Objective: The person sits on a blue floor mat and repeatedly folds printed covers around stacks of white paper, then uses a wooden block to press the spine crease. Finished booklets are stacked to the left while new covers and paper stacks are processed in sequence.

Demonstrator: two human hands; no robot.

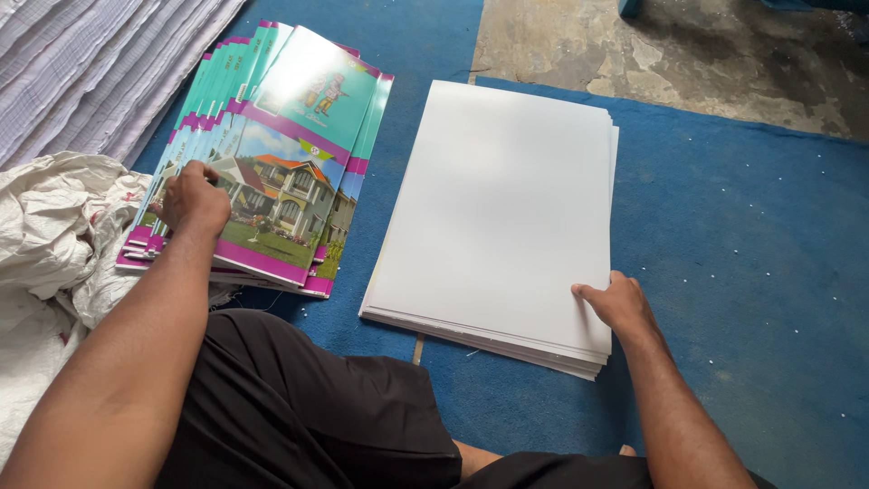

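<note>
Hands on two paper piles on a blue mat.

Left hand [195,195], fingers curled, presses on the fanned stack of glossy book covers [290,172], teal with magenta bands and a house picture. Right hand [617,303] pinches the near right corner of the plain white sheet stack [502,208] just beside it; a white sack [54,235] lies at left.
</note>
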